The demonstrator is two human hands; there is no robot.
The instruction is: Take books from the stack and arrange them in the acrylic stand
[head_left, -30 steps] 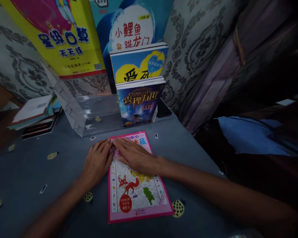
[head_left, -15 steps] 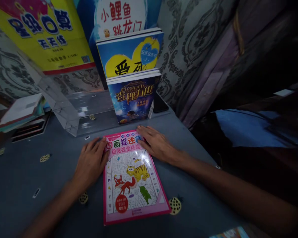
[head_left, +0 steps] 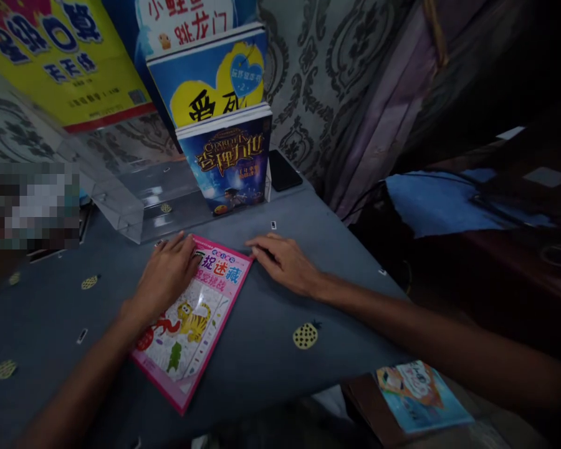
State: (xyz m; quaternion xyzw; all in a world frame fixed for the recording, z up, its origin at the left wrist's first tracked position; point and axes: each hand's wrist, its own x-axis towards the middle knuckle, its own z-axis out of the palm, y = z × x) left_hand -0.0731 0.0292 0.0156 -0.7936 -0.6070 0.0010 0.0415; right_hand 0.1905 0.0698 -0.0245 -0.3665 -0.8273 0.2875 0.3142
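A pink-bordered picture book (head_left: 201, 318) lies slanted on the table, its cover showing a yellow tiger, a red fox and a green leaf. My left hand (head_left: 166, 271) rests over its upper left part, palm down with the fingers laid out, hiding some of the title and fox. At the book's upper right corner is my right hand (head_left: 285, 262). Its fingers are loosely bent, with a gap between the thumb and forefinger, and their tips reach the corner or lie just beside it.
Behind the hands, a clear acrylic stand (head_left: 121, 212) holds upright books, with a dark blue book (head_left: 229, 165) in front. A black phone (head_left: 285, 169) lies beside it. Below the table's front edge is a light-blue book (head_left: 425, 396). A patterned curtain (head_left: 303, 56) hangs behind.
The picture book has turned clockwise, its lower end swinging left. My left hand stays on it, while my right hand has come off the cover to the corner. The view has shifted right.
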